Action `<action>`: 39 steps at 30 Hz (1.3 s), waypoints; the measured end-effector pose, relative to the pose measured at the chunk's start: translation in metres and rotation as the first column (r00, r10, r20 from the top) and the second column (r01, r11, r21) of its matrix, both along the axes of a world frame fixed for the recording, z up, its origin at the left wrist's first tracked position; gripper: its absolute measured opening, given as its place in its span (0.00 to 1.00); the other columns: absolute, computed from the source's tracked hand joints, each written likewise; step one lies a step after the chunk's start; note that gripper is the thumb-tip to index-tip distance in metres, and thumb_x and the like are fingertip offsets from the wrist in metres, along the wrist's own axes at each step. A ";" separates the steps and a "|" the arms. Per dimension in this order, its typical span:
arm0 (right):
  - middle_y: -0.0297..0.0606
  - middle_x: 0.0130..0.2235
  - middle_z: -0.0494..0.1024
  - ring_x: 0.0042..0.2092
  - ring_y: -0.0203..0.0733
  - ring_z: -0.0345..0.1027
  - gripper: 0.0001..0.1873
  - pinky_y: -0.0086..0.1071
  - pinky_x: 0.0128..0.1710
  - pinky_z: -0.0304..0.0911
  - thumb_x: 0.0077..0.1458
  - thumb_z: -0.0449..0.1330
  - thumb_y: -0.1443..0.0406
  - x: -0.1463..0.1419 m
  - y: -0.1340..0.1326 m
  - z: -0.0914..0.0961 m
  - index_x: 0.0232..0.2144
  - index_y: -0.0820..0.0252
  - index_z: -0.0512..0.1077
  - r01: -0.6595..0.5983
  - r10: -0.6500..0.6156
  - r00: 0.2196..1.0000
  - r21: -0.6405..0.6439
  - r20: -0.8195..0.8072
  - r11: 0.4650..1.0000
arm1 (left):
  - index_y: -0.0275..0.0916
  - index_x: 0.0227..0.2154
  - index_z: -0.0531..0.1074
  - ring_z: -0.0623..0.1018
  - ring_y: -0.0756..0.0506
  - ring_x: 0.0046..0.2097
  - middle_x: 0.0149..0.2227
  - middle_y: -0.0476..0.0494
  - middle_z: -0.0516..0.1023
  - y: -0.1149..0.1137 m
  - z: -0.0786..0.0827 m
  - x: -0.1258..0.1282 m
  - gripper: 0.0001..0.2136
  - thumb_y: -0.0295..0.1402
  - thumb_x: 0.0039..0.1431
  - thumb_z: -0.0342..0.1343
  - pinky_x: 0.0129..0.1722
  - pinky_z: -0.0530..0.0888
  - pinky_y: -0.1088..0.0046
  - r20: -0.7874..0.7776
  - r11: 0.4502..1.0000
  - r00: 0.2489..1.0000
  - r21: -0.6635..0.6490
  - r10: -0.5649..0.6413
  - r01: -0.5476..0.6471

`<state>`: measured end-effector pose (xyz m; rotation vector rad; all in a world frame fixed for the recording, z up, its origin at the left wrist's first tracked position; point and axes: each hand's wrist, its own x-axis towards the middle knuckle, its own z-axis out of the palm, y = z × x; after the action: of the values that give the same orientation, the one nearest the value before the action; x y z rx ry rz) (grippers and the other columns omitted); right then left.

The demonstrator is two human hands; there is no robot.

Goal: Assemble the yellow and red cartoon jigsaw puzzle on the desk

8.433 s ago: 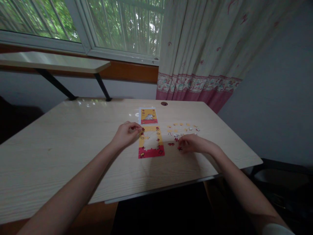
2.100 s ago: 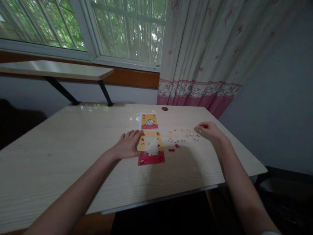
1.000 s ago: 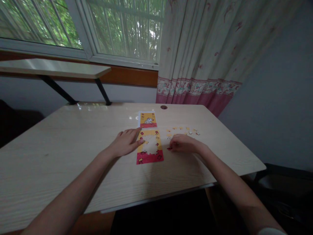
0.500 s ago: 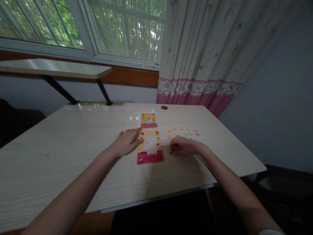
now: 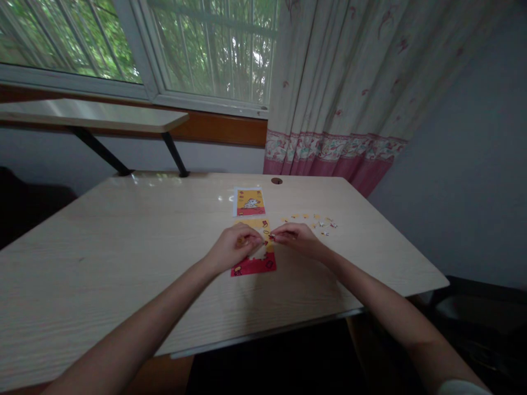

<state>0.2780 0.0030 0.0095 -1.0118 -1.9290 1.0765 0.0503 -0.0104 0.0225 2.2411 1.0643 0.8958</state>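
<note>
On the desk lies a partly filled jigsaw puzzle (image 5: 257,269) with a yellow top, a red bottom and a pale gap in its middle. My left hand (image 5: 234,248) is over its left side, thumb and fingertips pinched together; what they hold, if anything, is too small to make out. Facing it at the right edge, my right hand (image 5: 300,239) pinches a small puzzle piece (image 5: 272,236). The two sets of fingertips are close together above the puzzle. Loose puzzle pieces (image 5: 323,224) are spread to the right, beyond my right hand.
A reference picture (image 5: 250,203) with a white animal on yellow and red lies just behind the puzzle. The wooden desk (image 5: 135,247) has a cable hole (image 5: 276,181) near its back edge. A raised shelf (image 5: 94,115) stands at the back left, and a curtain (image 5: 329,109) hangs behind.
My right hand has moved left from beside the loose pieces to the puzzle, carrying a piece. My left hand has slid right over the puzzle, and its spread fingers have closed into a pinch.
</note>
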 end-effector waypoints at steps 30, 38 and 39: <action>0.39 0.32 0.76 0.33 0.38 0.68 0.09 0.33 0.34 0.64 0.54 0.59 0.59 -0.016 -0.009 -0.001 0.32 0.56 0.74 0.173 -0.210 0.978 0.515 0.014 0.840 | 0.37 0.20 0.73 0.69 0.50 0.24 0.19 0.49 0.72 0.005 -0.011 0.018 0.10 0.39 0.43 0.60 0.25 0.65 0.74 0.463 0.932 0.848 -0.352 0.258 -0.091; 0.39 0.30 0.78 0.34 0.40 0.70 0.07 0.35 0.36 0.65 0.55 0.58 0.60 -0.016 -0.012 0.000 0.30 0.55 0.75 0.187 -0.235 0.972 0.617 -0.003 0.764 | 0.37 0.21 0.75 0.75 0.47 0.29 0.25 0.45 0.78 0.004 -0.013 0.017 0.08 0.37 0.44 0.60 0.31 0.71 0.72 0.488 0.940 0.849 -0.339 0.201 -0.028; 0.39 0.31 0.78 0.34 0.40 0.70 0.07 0.35 0.36 0.65 0.55 0.58 0.60 -0.016 -0.011 0.000 0.30 0.56 0.75 0.191 -0.239 0.971 0.621 -0.006 0.760 | 0.37 0.22 0.76 0.75 0.47 0.29 0.26 0.45 0.78 0.004 -0.013 0.016 0.08 0.37 0.45 0.60 0.32 0.71 0.72 0.489 0.938 0.849 -0.345 0.203 -0.026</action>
<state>0.2620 -0.0084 0.0093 -0.8622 -1.9594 0.2253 0.0667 -0.0063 0.0091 1.5440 1.0032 1.1908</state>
